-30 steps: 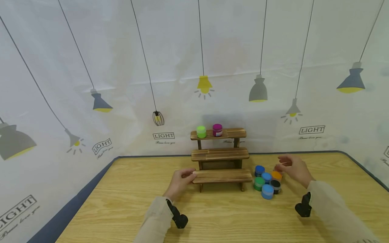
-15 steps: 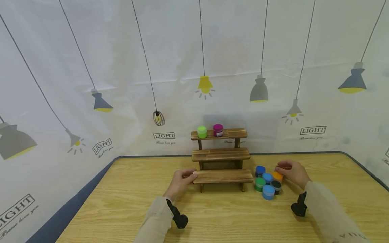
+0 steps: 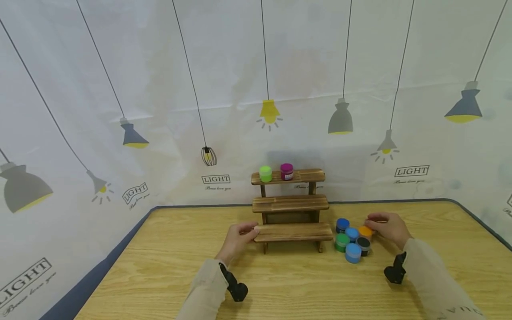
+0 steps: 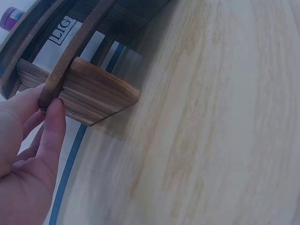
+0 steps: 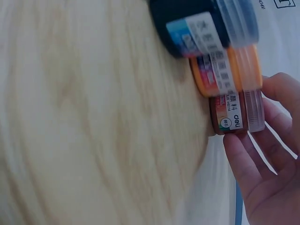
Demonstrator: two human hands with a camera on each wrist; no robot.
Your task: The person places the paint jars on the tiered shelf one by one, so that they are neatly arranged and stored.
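Note:
My left hand (image 3: 235, 242) pinches the left end of the lowest board of a three-tier wooden display stand (image 3: 294, 231); the left wrist view shows thumb and fingertips at the board's end (image 4: 51, 96). My right hand (image 3: 390, 227) reaches behind the orange paint jar (image 3: 366, 232). In the right wrist view its thumb and fingers curve round a reddish-brown paint jar (image 5: 228, 112) with a clear lid, standing beside the orange one. In the head view the hand and the orange jar hide the brown jar.
Blue (image 3: 342, 225), green (image 3: 342, 242), light blue (image 3: 353, 253) and black (image 3: 363, 245) paint jars cluster right of the stand. A lime-green jar (image 3: 266, 174) and a magenta jar (image 3: 286, 171) stand on the top tier. Behind the table hangs a lamp-printed cloth (image 3: 240, 89).
My right hand has come down and slightly left to the jars, and its fingers have closed in behind the orange one. The left hand stays on the stand.

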